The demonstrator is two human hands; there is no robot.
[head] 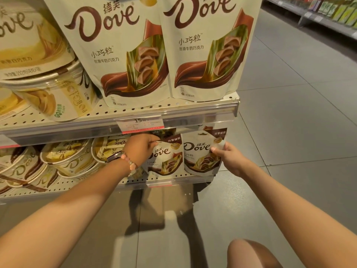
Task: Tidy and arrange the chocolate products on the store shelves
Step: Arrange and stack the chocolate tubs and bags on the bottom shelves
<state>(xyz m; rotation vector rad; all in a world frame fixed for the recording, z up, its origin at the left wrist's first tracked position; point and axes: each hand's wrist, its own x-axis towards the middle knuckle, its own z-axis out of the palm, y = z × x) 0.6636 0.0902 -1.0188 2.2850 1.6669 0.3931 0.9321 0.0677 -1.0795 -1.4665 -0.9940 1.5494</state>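
2 small Dove pouches stand side by side at the right end of the lower shelf (173,177), each upright with its long axis vertical and its printed face toward the aisle. The right pouch (201,151) sits at the shelf's open end; the left pouch (166,157) stands just beside it, and their edges appear to touch.

The right hand (229,158) is at the right edge of the right pouch, with thumb and fingers (214,149) pinching its upper corner. The left hand (140,147) reaches in under the upper shelf edge and grips the top left corner of the left pouch; its fingertips are curled, and part of them is hidden behind the pouch top. Each hand is therefore nearer to its own pouch, and the pouches lie between the 2 hands.

The likely next adjustment is to square the 2 pouches against each other and set them flush with the shelf front.

The lower shelf is perforated metal. To the left, round Dove tubs (65,155) lie tilted and crowd the row. Headroom is limited by the upper shelf's price rail (139,122), which carries 2 large Dove pouches (125,51). Beyond the right end is open tiled floor (289,132).
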